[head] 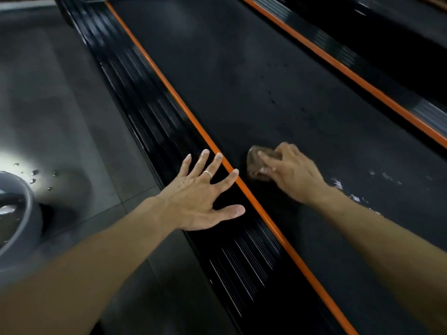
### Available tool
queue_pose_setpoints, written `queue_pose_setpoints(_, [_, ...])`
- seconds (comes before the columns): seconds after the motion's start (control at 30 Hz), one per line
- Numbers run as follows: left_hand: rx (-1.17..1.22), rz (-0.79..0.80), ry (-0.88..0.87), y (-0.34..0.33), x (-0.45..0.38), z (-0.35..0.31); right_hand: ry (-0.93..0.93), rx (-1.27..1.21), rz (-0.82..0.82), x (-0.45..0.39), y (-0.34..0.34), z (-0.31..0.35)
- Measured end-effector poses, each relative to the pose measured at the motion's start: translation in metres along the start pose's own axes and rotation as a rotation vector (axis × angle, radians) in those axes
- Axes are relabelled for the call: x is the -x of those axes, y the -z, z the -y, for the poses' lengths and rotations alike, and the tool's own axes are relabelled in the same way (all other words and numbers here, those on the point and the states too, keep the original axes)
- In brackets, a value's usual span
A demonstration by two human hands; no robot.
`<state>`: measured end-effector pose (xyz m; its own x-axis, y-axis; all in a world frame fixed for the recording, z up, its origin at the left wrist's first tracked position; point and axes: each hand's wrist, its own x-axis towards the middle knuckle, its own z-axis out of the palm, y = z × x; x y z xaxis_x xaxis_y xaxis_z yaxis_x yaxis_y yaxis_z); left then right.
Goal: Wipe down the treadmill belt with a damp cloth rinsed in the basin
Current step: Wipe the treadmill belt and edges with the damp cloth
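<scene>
The cloth (260, 163) is lying mostly hidden under the right hand (289, 171); only a blurred brownish edge is showing, and its full shape is not discernible. The right hand is gripping the cloth with curled fingers and pressing it on the belt (242, 68), near the belt's left edge. The left hand (200, 198) is resting flat with fingers spread wide on the ribbed side rail (150, 117), with its forefinger tip crossing the orange strip (183, 105). Two orange strips are bordering the belt, one along each edge. One basin (21, 213) is sitting on the floor (60, 105) at the left, cut off by the frame. Water drops (33, 174) are lying on the floor beside the basin.
</scene>
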<state>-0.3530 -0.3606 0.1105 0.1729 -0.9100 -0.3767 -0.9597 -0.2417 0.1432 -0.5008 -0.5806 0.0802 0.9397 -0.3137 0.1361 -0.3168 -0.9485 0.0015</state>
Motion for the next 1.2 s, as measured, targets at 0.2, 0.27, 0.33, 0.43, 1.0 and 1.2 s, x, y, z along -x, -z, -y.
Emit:
queue_pose_setpoints(0.2, [-0.008,0.001,0.007,0.001,-0.001,-0.004,-0.679,-0.031,0.132,-0.002,0.017,-0.016])
queue_pose_setpoints(0.27, [-0.008,0.006,0.006,0.002,-0.001,-0.004,-0.553,-0.089,0.115,-0.005,0.011,0.024])
queue_pose_setpoints(0.33, [-0.016,0.006,0.008,0.002,-0.001,-0.003,-0.381,-0.075,0.061,0.002,0.006,0.053])
queue_pose_setpoints(0.43, [-0.009,0.012,0.008,0.002,-0.001,-0.003,-0.331,0.076,0.003,0.012,0.004,0.028])
queue_pose_setpoints(1.0, [0.021,-0.032,0.017,-0.003,-0.002,-0.003,-0.139,0.058,0.021,0.008,0.011,0.018])
queue_pose_setpoints(1.2, [0.026,-0.030,0.021,-0.002,-0.001,-0.004,-0.268,-0.102,-0.007,0.006,0.004,0.009])
